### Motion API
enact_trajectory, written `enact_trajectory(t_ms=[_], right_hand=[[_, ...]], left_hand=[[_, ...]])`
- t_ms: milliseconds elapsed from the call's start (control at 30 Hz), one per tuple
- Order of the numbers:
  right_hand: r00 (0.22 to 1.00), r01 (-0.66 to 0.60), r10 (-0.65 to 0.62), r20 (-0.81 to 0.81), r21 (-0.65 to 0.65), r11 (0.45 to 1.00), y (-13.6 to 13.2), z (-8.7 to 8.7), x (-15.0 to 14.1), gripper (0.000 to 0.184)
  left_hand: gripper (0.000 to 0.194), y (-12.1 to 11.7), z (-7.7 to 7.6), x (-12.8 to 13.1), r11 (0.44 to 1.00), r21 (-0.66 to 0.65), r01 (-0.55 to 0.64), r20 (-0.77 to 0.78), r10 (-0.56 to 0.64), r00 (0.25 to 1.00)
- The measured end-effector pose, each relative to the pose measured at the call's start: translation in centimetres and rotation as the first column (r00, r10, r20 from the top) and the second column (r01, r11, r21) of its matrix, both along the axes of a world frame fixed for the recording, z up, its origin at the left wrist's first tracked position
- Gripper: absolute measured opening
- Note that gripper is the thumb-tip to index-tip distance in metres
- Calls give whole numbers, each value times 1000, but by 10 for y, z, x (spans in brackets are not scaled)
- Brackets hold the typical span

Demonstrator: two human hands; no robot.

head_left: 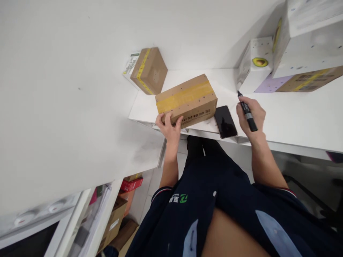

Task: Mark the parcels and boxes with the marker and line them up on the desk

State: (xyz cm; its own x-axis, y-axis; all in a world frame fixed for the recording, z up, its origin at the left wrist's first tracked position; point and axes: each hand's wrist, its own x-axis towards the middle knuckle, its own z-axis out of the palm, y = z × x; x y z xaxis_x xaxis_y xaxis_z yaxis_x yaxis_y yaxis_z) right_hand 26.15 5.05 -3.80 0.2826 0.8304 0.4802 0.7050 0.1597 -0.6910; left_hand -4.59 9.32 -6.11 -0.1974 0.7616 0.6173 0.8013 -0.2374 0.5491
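White tabletop point(292, 117), centre-right. Your left grip point(172, 131) pinches the oblong brown cardboard box point(187, 97) by its likely stiff edge; your right grip point(252, 116) clasps a slim black marker point(248, 116).

Carton point(187, 101), yellow-taped: "PP封箱胶带" printed in black on the long side; a smaller line beneath, too small to be read. Dark shirt point(167, 217): green-and-white emblem and white characters carried on the chest, not clearly legible. White packet point(131, 64): dark lettering borne, not securely read. Brown box point(311, 81), far right: dark print partly covered by yellow tape, illegible.
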Motion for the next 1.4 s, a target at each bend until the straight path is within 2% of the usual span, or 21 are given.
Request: enact_trajectory(t_ms=[33, 133, 233, 333, 400, 467, 500, 533, 567, 600, 633, 667, 733, 800, 900, 967, 1067, 1133, 1233, 1300, 1400], right_hand=[[981, 44, -24, 191, -103, 994, -2, -9, 20, 38], [940, 45, 48, 337, -264, 964, -10, -25, 63, 40], [859, 82, 136, 493, -396, 915, -16, -29, 76, 49], [772, 136, 187, 608, -445, 885, -15, -32, 75, 53], [761, 125, 213, 613, -461, 879, -12, -36, 73, 53], [773, 119, 216, 597, -470, 875, -10, -41, 71, 53], [785, 126, 196, 588, -460, 879, -10, -44, 70, 54], [800, 137, 163, 578, -440, 887, -10, -45, 69, 54], [818, 148, 122, 563, -410, 900, -12, -47, 66, 55], [838, 157, 78, 540, -374, 914, -15, -47, 64, 56], [860, 158, 40, 509, -341, 927, -20, -48, 60, 56], [883, 153, 13, 469, -314, 937, -24, -48, 56, 55], [927, 121, -8, 374, -278, 953, -35, -49, 47, 53], [961, 91, -21, 276, -243, 966, -45, -50, 38, 49], [987, 111, -89, 135, -166, 980, -55, -53, 30, 43], [986, 166, -165, 25, -142, 976, -59, -52, 28, 38], [946, 209, -252, -203, -211, 955, -63, -43, 22, 36], [900, 155, -254, -356, -283, 947, -66, -34, 15, 36], [825, 15, -187, -534, -310, 951, -72, -21, 1, 39], [787, -43, -136, -602, -274, 961, -77, -15, -10, 40], [784, -37, -81, -615, -176, 984, -82, -7, -27, 38]], left_hand=[[48, 4, -1, 1, 1000, 18, 4, 2, -4, 1000], [46, 9, 2, 3, 997, 70, 32, -14, -31, 999], [44, 0, 10, 2, 996, 91, 15, -48, -11, 999], [35, -20, 16, 3, 989, 150, -21, 21, 18, 1000], [27, -36, 14, 12, 990, 115, 84, 137, -100, 985], [23, -51, 7, 29, 955, -73, 288, 327, -250, 911], [21, -58, 1, 40, 889, -220, 401, 467, -265, 844], [17, -64, -5, 52, 774, -364, 518, 620, -214, 755], [14, -69, -11, 65, 613, -465, 638, 756, -99, 647], [14, -72, -18, 78, 451, -502, 738, 838, 43, 544], [17, -75, -24, 91, 350, -500, 793, 863, 117, 492], [19, -76, -29, 103, 275, -483, 832, 876, 171, 452], [19, -78, -36, 123, 212, -445, 870, 890, 212, 404], [19, -79, -40, 138, 224, -389, 894, 903, 288, 321], [20, -79, -39, 149, 296, -335, 895, 899, 386, 208], [19, -79, -35, 149, 317, -331, 889, 898, 395, 194], [21, -82, -28, 141, 321, -292, 901, 913, 374, 162], [27, -87, -23, 133, 305, -241, 921, 932, 339, 132], [44, -97, -16, 124, 270, -175, 947, 962, 250, 107], [54, -104, -12, 120, 267, -147, 952, 979, 175, 102], [57, -110, -6, 115, 292, -139, 946, 990, 18, 140]])
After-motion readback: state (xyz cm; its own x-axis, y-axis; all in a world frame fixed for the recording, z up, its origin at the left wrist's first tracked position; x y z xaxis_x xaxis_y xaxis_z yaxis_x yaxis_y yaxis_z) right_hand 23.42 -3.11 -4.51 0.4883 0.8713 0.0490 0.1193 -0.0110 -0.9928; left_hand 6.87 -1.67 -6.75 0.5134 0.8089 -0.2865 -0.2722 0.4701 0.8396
